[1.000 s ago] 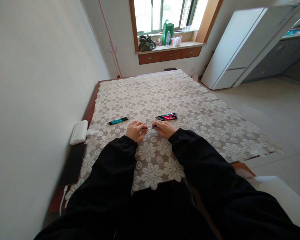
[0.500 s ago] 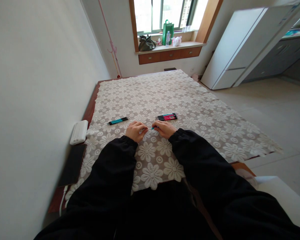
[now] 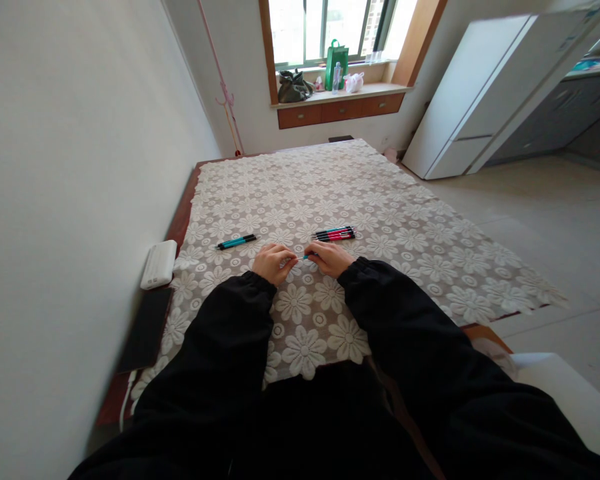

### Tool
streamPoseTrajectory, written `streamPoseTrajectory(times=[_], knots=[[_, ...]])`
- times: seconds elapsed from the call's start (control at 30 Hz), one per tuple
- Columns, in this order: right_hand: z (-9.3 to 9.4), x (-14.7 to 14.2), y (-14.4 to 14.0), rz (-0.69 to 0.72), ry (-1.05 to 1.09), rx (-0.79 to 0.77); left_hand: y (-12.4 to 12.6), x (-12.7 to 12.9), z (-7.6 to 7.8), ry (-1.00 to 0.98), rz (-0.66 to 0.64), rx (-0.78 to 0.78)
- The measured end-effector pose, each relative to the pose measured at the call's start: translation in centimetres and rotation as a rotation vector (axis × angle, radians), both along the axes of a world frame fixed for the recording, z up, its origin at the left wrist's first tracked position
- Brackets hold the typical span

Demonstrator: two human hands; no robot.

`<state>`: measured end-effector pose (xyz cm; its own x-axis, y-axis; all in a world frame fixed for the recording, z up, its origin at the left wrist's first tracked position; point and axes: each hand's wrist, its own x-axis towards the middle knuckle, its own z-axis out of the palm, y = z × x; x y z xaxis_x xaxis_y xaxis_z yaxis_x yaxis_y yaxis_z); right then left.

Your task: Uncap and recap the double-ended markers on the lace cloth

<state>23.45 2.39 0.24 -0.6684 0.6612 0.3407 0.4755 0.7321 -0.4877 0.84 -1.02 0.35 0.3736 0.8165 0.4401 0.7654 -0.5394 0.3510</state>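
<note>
A: hands?
B: both centre frame, low on the worktop [image 3: 480,280]; left hand [image 3: 274,262] and right hand [image 3: 331,258] each pinched shut on one end of a slim teal pen [image 3: 306,257]; only a short thin stretch of it shows between the fingertips; black sleeves, gathered cuffs.
A: surface?
B: white lace cloth [image 3: 380,200], raised daisy pattern, over brown wood; wood edge visible along the left.
A: other pens?
B: single teal-and-black pen [image 3: 237,242] left of centre, lying flat, well apart from the hands; tight bundle of pens [image 3: 335,234], red and teal with black ends, just above the right hand, not touching it.
A: left edge?
B: white rounded-rectangle power bank [image 3: 159,264]; flat black slab [image 3: 145,329] just below it.
</note>
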Motion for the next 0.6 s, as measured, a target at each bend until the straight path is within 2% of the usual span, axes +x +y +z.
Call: streamPoseTrajectory(times=[0.3,0.5,0.6], knots=[[-0.09,-0.08,0.05,-0.009,0.003,-0.016,-0.41,0.32,0.65,-0.008,0.008,-0.007],[-0.31,-0.04,0.15,-0.066,0.008,-0.018,-0.33,0.23,0.66,-0.047,0.021,-0.031],[-0.36,-0.05,0.17,-0.046,0.007,-0.01,-0.3,0.19,0.64,-0.046,0.014,-0.033]])
